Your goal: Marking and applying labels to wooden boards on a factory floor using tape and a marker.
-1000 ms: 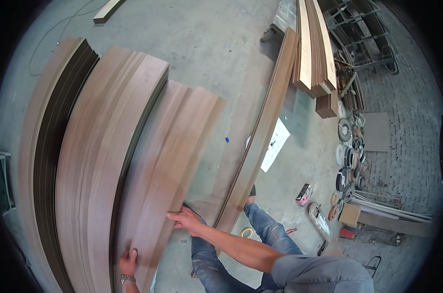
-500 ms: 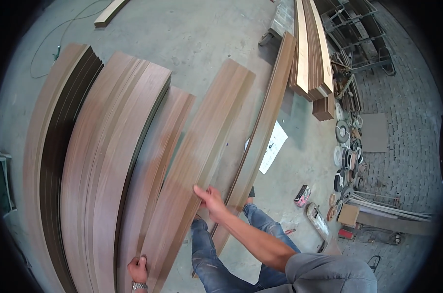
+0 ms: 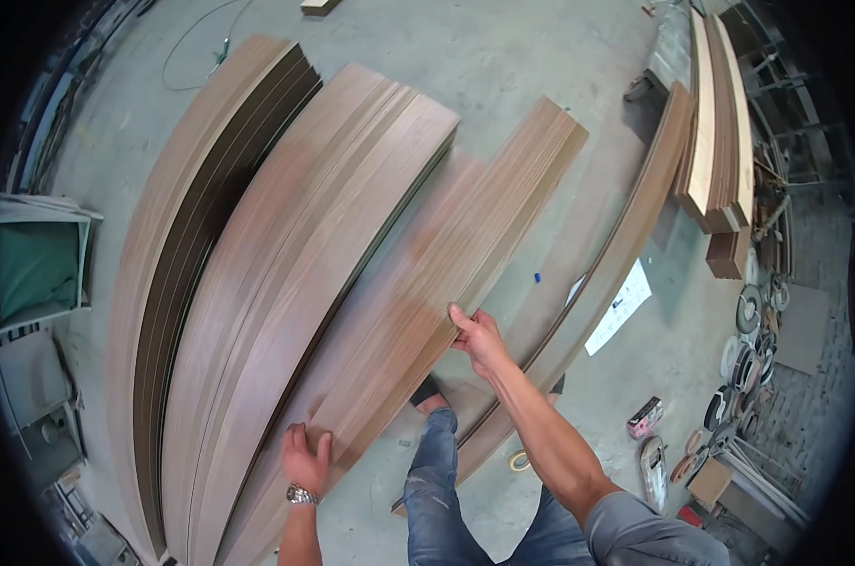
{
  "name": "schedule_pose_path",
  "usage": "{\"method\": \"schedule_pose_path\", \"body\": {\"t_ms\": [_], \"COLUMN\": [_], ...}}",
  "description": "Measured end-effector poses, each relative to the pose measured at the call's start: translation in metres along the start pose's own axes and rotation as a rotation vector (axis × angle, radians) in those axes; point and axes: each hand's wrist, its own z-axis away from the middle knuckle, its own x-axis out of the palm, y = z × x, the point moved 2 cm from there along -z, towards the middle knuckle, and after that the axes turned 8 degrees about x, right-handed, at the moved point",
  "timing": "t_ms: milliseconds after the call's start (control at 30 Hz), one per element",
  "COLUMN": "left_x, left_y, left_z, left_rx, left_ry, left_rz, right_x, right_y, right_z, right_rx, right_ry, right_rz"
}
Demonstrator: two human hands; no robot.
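A long wood-grain plank (image 3: 503, 203) slants away from me, lying against or partly over another brown plank (image 3: 390, 250) on its left. My right hand (image 3: 479, 340) is closed on its right edge, thumb on top and the other fingers under the side. Nearer me, my left hand (image 3: 307, 459) rests on the near part of the wood with its fingers stretched out and thumb apart. To the left stand a stack of wide planks (image 3: 286, 236) and a dark-sided stack (image 3: 224, 189). One narrow plank (image 3: 602, 283) lies apart on the right, beyond my right forearm.
Pale-edged boards (image 3: 720, 132) are piled at the far right. A white paper sheet (image 3: 621, 307) lies beside the narrow plank. Rolls of edging (image 3: 743, 363) line the right wall, near a small box (image 3: 645, 418) and a tape roll (image 3: 519, 460). A green-lined bin (image 3: 41, 269) stands left.
The view has turned left, shifting the scene rightward. The held plank has come closer to the plank on its left. My left hand has opened from its pinch and now lies on the wood.
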Motion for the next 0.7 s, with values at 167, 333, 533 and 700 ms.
{"method": "schedule_pose_path", "body": {"t_ms": [167, 333, 533, 700], "left_x": [-0.005, 0.012, -0.003, -0.036], "left_y": [0.011, 0.003, -0.01, 0.016], "left_z": [0.044, 0.063, 0.059, 0.001], "left_rx": [0.011, -0.099, -0.177, -0.097], "left_ry": [0.001, -0.077, -0.093, 0.128], "left_rz": [-0.14, -0.013, 0.077, 0.251], "right_x": [0.042, 0.058, 0.107, 0.095], "right_y": [0.041, 0.058, -0.115, -0.305], "right_z": [-0.004, 0.0, -0.008, -0.13], "right_rx": [0.056, 0.176, -0.593, -1.418], "right_ry": [-0.121, -0.187, 0.184, 0.74], "right_rz": [0.032, 0.951, 1.016, 1.347]}}
